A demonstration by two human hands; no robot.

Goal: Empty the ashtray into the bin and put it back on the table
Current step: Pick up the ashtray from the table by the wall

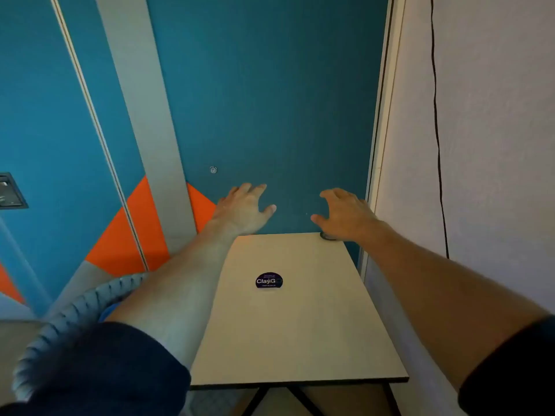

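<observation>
A small beige table (300,325) stands against a teal wall. At its far right corner a dark round rim, likely the ashtray (328,236), peeks out from under my right hand (345,214). That hand hovers just above it with the fingers spread and nothing in it. My left hand (244,207) is stretched out past the table's far left corner, fingers apart, holding nothing. No bin is in view.
A round dark sticker (269,280) lies mid-table. A grey woven chair back (69,322) sits at the table's left. A white wall with a black cable (438,145) runs along the right. A metal wall plate (10,190) is at far left.
</observation>
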